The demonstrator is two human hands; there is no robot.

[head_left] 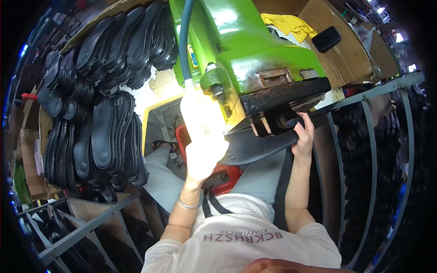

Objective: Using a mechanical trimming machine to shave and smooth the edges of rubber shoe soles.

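A dark grey shoe sole point(257, 148) lies lengthwise beneath the head of a green machine point(273, 63). At the sole's left end, my left hand point(205, 161) grips it, though lamp glare washes out most of the fingers. My right hand point(304, 134) is closed on the sole's right end, thumb and fingers bent around it close to the machine's black lower part point(277, 120). A bright lamp point(202, 111) shines just above my left hand, hiding what lies behind it.
Stacks of black soles point(107, 132) fill the left side. A yellow-edged opening point(145, 123) shows my legs and a red stool point(223, 179) below. Metal racks point(371, 123) with dark soles stand at right. A cardboard box point(341, 50), yellow cloth point(289, 26) and phone point(326, 39) sit behind.
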